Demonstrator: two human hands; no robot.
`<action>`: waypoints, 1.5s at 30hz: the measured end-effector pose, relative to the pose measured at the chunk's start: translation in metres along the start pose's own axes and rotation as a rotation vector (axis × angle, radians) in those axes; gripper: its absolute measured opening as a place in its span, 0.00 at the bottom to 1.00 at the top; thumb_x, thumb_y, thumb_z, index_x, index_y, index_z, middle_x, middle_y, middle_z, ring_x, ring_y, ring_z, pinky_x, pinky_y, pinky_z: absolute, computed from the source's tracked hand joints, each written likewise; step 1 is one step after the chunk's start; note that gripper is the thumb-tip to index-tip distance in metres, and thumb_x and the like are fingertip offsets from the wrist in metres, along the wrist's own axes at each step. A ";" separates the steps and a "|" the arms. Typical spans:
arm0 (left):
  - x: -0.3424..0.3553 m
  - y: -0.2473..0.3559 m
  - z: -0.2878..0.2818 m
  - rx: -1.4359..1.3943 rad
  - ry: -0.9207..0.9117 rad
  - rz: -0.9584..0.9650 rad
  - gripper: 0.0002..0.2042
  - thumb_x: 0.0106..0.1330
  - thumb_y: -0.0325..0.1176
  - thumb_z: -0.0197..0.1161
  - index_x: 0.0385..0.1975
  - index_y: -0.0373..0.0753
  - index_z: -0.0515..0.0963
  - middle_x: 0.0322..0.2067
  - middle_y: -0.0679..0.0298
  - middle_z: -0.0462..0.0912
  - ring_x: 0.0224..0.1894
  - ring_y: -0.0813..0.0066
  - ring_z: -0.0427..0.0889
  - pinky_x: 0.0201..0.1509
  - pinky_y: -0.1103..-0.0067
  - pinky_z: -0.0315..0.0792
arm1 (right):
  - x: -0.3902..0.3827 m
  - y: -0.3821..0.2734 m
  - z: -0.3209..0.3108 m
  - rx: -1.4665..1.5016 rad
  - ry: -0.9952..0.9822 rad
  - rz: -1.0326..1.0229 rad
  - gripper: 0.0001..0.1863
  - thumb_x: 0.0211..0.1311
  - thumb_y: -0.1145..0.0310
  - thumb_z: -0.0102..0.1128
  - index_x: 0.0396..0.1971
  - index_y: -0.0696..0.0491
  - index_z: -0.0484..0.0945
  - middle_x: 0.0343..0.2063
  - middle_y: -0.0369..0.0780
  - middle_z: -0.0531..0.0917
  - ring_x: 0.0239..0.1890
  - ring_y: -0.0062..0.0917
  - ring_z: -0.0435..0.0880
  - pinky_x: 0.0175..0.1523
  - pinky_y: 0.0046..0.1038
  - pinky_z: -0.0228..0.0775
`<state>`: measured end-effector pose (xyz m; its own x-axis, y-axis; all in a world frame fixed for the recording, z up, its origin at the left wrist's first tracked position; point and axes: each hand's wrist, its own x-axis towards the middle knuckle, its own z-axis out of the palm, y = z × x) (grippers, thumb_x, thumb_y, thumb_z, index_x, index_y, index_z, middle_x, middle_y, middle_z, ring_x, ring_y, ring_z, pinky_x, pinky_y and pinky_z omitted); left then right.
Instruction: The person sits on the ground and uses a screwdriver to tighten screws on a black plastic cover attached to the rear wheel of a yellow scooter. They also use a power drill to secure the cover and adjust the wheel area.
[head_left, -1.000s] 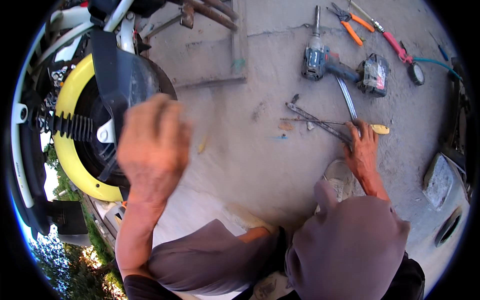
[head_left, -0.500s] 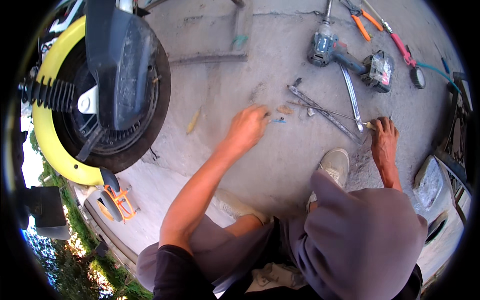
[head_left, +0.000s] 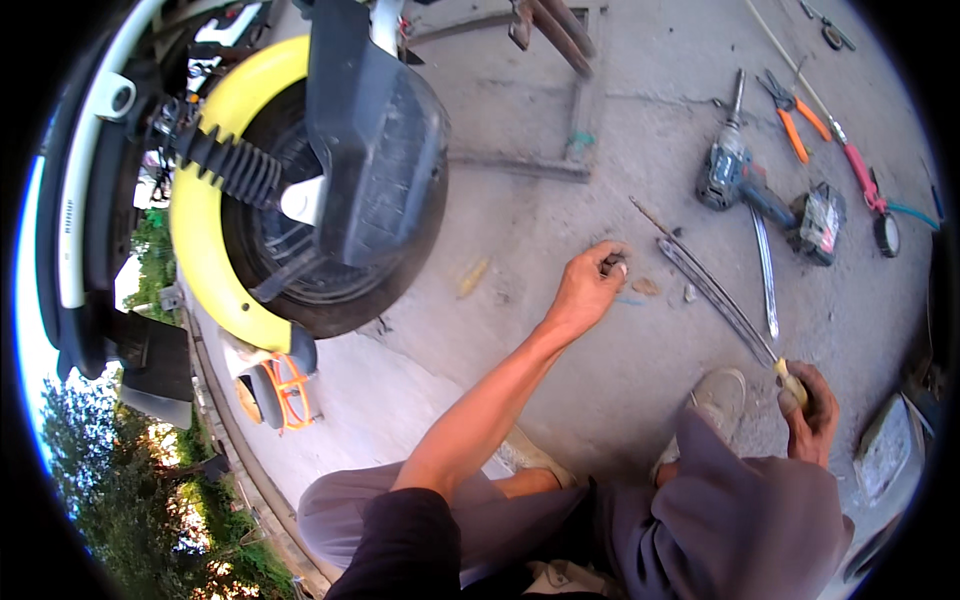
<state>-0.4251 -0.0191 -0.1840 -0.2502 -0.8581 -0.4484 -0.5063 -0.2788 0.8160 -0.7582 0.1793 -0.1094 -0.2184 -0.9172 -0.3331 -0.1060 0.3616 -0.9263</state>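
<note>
My right hand (head_left: 818,412) is wrapped around the yellow handle of a long, thin screwdriver (head_left: 796,386). Its shaft points up and left, crossing above a metal bar (head_left: 712,298) on the concrete. To the left, my left hand (head_left: 585,292) is closed in a pinch near the ground; something small and dark shows at its fingertips, too small to name. Beside those fingers lie a thin blue piece (head_left: 630,300), a brownish flat scrap (head_left: 645,287) and a small pale bit (head_left: 690,293). A second shiny bar (head_left: 766,275) lies farther right.
A wheel with a yellow rim (head_left: 205,255) and black spring shock (head_left: 232,165) stands at left. Beyond my hands lie a cordless impact wrench (head_left: 728,178), orange-handled pliers (head_left: 793,130) and a pink tyre inflator (head_left: 862,175). A metal frame (head_left: 530,168) rests at the back.
My right hand has closed around the screwdriver's handle and shifted its shaft more in line with the bar. My left hand stays pinched near the blue piece. The view has shifted.
</note>
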 end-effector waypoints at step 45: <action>-0.042 0.083 -0.074 -1.454 0.010 0.221 0.11 0.74 0.33 0.68 0.53 0.45 0.81 0.48 0.67 0.86 0.50 0.72 0.85 0.56 0.73 0.82 | 0.030 -0.058 0.003 -0.148 -0.140 -0.604 0.21 0.60 0.78 0.67 0.55 0.58 0.86 0.35 0.46 0.86 0.34 0.28 0.83 0.39 0.28 0.73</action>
<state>-0.3956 -0.0378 -0.0710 -0.2019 -0.9412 -0.2709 0.7992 -0.3182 0.5100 -0.7558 0.1298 -0.0658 0.0499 -0.9762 0.2113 -0.3059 -0.2163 -0.9272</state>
